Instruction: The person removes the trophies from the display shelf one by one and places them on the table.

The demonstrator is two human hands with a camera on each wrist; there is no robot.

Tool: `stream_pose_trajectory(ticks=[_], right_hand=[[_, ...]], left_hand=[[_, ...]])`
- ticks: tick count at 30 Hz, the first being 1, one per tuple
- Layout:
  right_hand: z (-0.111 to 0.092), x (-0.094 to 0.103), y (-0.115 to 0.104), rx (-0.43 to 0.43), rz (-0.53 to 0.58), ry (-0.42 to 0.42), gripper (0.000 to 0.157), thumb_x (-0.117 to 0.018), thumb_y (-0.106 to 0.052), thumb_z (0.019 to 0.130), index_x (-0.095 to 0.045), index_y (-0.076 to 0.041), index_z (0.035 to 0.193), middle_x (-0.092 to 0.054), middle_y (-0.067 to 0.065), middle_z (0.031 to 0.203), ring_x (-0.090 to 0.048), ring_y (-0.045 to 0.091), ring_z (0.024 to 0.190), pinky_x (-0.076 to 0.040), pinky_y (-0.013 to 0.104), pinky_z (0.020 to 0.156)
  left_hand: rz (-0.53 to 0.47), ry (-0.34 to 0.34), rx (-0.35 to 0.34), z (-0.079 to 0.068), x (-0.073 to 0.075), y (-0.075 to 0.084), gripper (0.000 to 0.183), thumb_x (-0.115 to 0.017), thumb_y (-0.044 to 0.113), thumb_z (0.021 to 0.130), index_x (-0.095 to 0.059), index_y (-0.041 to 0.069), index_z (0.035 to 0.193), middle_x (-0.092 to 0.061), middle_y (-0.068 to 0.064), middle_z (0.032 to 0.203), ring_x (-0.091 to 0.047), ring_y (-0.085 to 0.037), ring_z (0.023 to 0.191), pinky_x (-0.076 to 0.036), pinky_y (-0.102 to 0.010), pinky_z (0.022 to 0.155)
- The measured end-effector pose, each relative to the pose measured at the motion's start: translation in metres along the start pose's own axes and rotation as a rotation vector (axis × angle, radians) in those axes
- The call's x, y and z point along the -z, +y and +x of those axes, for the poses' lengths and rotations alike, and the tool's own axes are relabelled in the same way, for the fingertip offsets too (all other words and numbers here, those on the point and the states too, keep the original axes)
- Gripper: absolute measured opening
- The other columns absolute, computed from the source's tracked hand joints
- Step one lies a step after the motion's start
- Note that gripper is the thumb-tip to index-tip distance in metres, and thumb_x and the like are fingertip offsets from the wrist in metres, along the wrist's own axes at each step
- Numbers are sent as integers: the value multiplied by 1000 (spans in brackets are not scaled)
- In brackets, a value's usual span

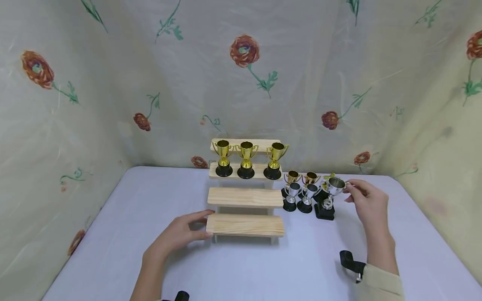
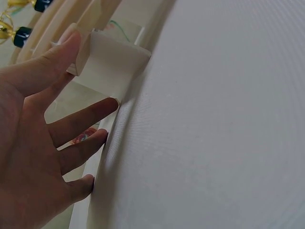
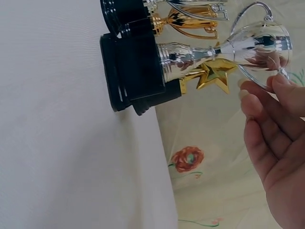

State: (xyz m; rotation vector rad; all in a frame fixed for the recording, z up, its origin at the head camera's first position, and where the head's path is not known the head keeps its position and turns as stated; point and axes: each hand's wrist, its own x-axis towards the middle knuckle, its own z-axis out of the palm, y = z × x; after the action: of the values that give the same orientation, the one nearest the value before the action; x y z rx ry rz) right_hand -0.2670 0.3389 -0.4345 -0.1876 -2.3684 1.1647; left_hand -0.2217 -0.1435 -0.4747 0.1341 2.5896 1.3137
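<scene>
The left hand pinches the wooden step stand; right of it, the right hand pinches the large silver trophy by one handle. A swing could topple the small silver trophies; a stand jolt, the gold trophies.

- Sheeting, pale, softly creased, hung at 12 o'clock in the head view; continues along 9 and 3 o'clock.
- Print on same: rust-red blooms, green stems; large bloom at 12 o'clock, another near 10.
- Surface, white with lilac cast, far corners rounded, reaching down to 6 o'clock.
- Light: diffuse, shadows soft; sheeting yellower at 3 o'clock.
</scene>
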Motion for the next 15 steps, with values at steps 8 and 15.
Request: stream_pose_trajectory(ticks=[8,15], right_hand=[[-1,3,0,55,-103,-36,22,-60,-13,99,-72,-2,114,-74,21,95,-60,-8,59,-48,10,56],[1,3,0,62,-122,-40,24,-58,-13,100,-71,-3,118,-73,22,98,-58,-9,60,-47,10,56]], left_hand=[[-1,0,-8,-1,-1,-3,62,-83,45,75,-60,45,132,-70,5,124,-51,-25,135,-34,-62,111],[4,3,-14,2,0,-3,61,-82,46,75,-59,48,132,-70,7,124,-49,-25,137,-33,-64,112]])
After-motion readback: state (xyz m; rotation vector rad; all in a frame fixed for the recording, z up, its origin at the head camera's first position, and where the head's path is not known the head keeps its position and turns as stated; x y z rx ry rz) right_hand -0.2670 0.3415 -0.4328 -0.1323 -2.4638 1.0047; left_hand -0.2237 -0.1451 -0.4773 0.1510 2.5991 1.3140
